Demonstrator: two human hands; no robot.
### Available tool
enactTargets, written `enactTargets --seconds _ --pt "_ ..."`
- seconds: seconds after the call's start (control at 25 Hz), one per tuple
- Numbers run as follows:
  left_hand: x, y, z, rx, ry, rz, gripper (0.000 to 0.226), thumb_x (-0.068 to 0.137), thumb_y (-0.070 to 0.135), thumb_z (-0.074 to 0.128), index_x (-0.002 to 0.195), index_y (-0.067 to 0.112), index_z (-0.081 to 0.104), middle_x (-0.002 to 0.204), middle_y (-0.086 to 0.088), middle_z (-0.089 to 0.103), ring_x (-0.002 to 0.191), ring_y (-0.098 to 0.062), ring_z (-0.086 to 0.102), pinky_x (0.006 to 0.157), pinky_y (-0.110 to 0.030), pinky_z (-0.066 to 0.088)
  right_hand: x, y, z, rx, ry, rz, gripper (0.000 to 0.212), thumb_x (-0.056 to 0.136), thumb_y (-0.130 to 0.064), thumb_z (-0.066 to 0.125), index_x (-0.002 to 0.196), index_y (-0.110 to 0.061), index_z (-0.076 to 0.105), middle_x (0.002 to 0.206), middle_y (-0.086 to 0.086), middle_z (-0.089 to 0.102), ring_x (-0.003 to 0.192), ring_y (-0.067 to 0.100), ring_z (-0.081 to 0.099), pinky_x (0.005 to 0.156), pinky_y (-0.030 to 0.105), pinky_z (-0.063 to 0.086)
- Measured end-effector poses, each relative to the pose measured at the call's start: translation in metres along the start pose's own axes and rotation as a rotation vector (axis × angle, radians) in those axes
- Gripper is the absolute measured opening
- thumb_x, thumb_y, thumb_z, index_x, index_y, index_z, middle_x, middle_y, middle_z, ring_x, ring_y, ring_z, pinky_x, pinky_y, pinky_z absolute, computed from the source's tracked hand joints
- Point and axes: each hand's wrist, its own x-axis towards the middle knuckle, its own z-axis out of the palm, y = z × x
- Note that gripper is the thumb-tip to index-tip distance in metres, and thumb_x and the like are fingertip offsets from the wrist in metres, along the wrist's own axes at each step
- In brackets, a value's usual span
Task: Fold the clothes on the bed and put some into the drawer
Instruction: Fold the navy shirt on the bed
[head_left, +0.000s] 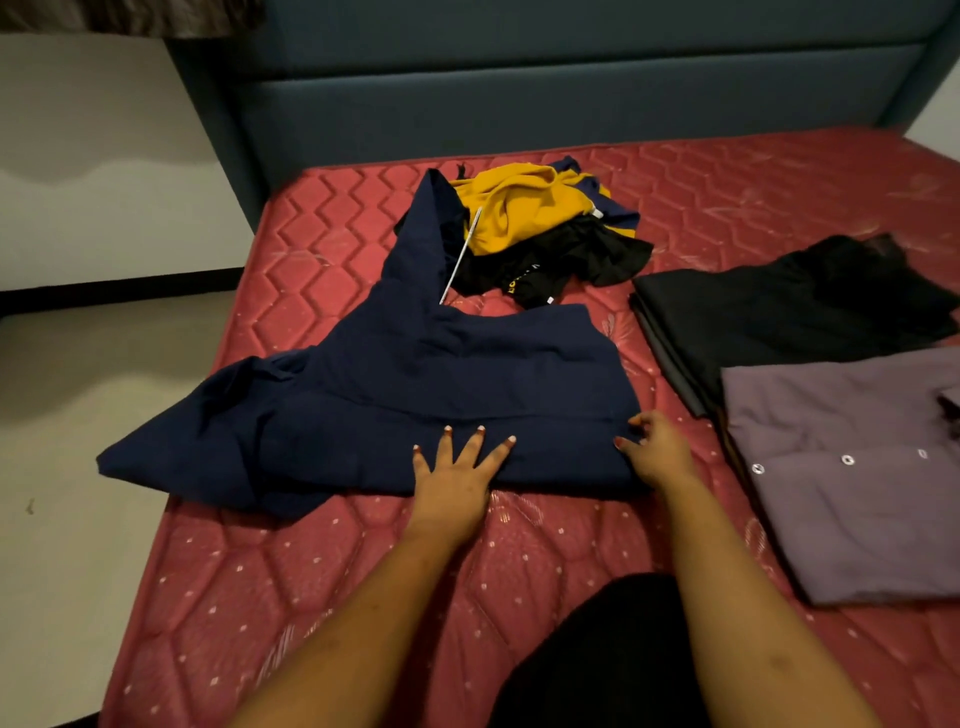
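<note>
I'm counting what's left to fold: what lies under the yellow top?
A crumpled black garment pokes out beneath the yellow top. Whatever else lies under them is covered.

- Yellow letters (521, 284) are printed on the crumpled black garment (566, 254), just beyond the navy garment (415, 384); they are too creased and small to read.
- Nothing else legible.

red-painted nails (481, 429) on left hand (457, 483) and right hand (657, 452), bare forearms (395, 597), black clothing (608, 654).
</note>
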Motion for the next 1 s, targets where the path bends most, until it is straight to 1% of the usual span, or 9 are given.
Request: enactTargets --seconds 0.2,0.4,0.48,0.56,0.64,0.72,0.8,0.88,1.0 --pt "-0.016 0.02 -0.013 -0.044 -0.143 -0.01 0.057 0.102 0.034 0.027 0.149 0.046 -0.003 0.162 0.008 -0.003 0.146 -0.04 -0.007 0.106 -0.074 0.006 -0.012 -0.009 -0.023 -0.312 0.124 0.019 0.03 0.087 -0.02 0.066 0.115 -0.023 0.056 0.121 0.014 0.061 0.11 0.034 0.059 0.084 0.037 0.046" --pt "-0.038 0.05 -0.009 0.055 -0.261 0.031 0.057 0.102 0.046 0.026 0.145 0.052 -0.012 0.161 0.002 -0.013 0.144 -0.041 -0.014 0.109 -0.069 0.001 -0.023 -0.006 -0.031 -0.464 0.183 0.14 0.038 0.092 -0.011 0.051 0.13 -0.019 0.053 0.135 0.012 0.052 0.122 0.035 0.052 0.095 0.042 0.044" --pt "-0.038 0.048 -0.002 0.025 -0.224 0.016 0.062 0.101 0.049 0.029 0.146 0.05 -0.014 0.161 0.005 -0.015 0.145 -0.038 -0.017 0.11 -0.066 -0.002 -0.031 -0.021 -0.027 -0.563 0.244 -0.002 0.044 0.092 -0.009 0.048 0.135 -0.02 0.045 0.138 0.01 0.047 0.125 0.034 0.045 0.098 0.044 0.039" --pt "-0.036 0.042 0.006 -0.028 -0.19 0.019 0.063 0.1 0.05 0.032 0.148 0.048 -0.01 0.161 0.007 -0.014 0.145 -0.035 -0.017 0.111 -0.063 -0.007 -0.045 -0.044 -0.008 -0.654 0.255 -0.293 0.043 0.091 -0.011 0.047 0.132 -0.022 0.046 0.134 0.005 0.049 0.122 0.03 0.045 0.095 0.042 0.039" --pt "-0.035 0.035 0.011 -0.124 -0.133 0.054 0.064 0.096 0.05 0.032 0.152 0.04 0.002 0.162 0.006 -0.005 0.147 -0.032 -0.011 0.113 -0.059 -0.007 -0.067 -0.065 0.03 -0.702 0.117 -0.651 0.038 0.09 -0.017 0.048 0.127 -0.023 0.05 0.128 0.002 0.053 0.117 0.026 0.05 0.089 0.039 0.043" --pt "-0.044 0.015 0.007 -0.247 -0.038 0.053 0.07 0.086 0.049 0.027 0.151 0.024 0.028 0.158 -0.004 0.024 0.146 -0.031 0.017 0.117 -0.055 0.009 -0.091 -0.08 0.081 -0.668 -0.161 -0.93 0.043 0.092 -0.026 0.038 0.134 -0.025 0.049 0.135 0.001 0.052 0.121 0.025 0.049 0.094 0.038 0.045" --pt "-0.063 -0.016 0.01 -0.247 0.135 0.058 0.062 0.078 0.043 0.034 0.131 0.021 0.059 0.137 -0.006 0.055 0.127 -0.03 0.05 0.107 -0.051 0.035 -0.107 -0.084 0.113 -0.677 -0.431 -0.988 0.061 0.088 -0.039 0.016 0.146 -0.03 0.037 0.15 0.001 0.039 0.135 0.025 0.039 0.107 0.039 0.038" --pt "-0.096 -0.067 0.024 -0.273 0.28 0.01 0.041 0.077 0.038 0.047 0.111 0.031 0.069 0.124 0.002 0.063 0.115 -0.023 0.057 0.097 -0.042 0.046 -0.111 -0.083 0.131 -0.773 -0.498 -0.966 0.071 0.084 -0.051 0.002 0.15 -0.036 0.024 0.157 0.001 0.027 0.143 0.026 0.027 0.112 0.042 0.03" --pt "-0.125 -0.143 0.018 -0.418 0.447 -0.277 0.032 0.077 0.023 0.063 0.109 0.022 0.067 0.114 -0.001 0.063 0.106 -0.026 0.058 0.092 -0.033 0.046 -0.119 -0.109 0.147 -0.848 -0.36 -0.958 0.05 0.097 -0.031 0.031 0.147 -0.029 0.032 0.152 0.001 0.035 0.138 0.026 0.033 0.107 0.041 0.034"
